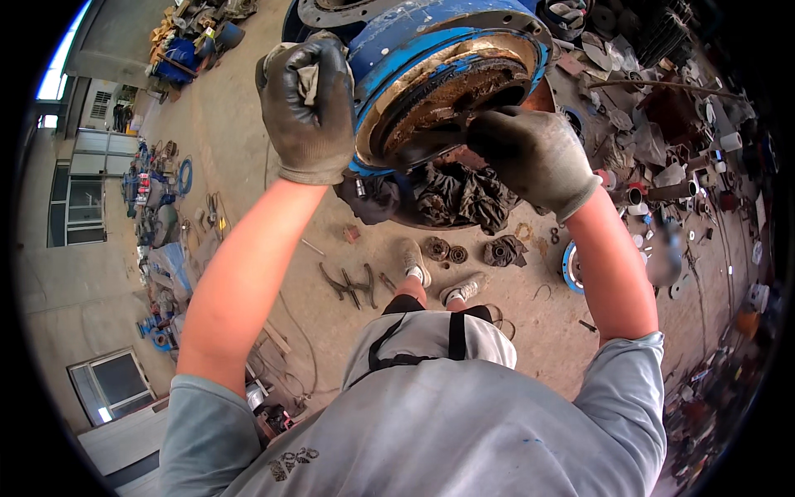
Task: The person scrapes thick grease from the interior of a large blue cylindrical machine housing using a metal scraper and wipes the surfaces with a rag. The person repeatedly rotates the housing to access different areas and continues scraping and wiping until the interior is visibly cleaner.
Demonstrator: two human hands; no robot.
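Observation:
A large blue machine housing (397,54), perhaps a pump body, stands at the top of the view with its round, rusty brown opening (443,103) toward me. At its left side my gloved left hand (305,120) is closed around a pale cloth rag (308,83), part of which pokes out between the fingers. My gloved right hand (534,153) is at the lower right rim of the opening. Its fingers are curled and darkly stained; whatever they grip, if anything, is hidden. Crumpled black plastic sheeting (464,195) lies below the housing.
Around my feet on the concrete floor are a metal puller (349,286), round metal parts (439,248) and a dark crumpled piece (503,250). A blue-rimmed flange (571,267) lies to the right, near heaped scrap (662,149). Parts line the left wall.

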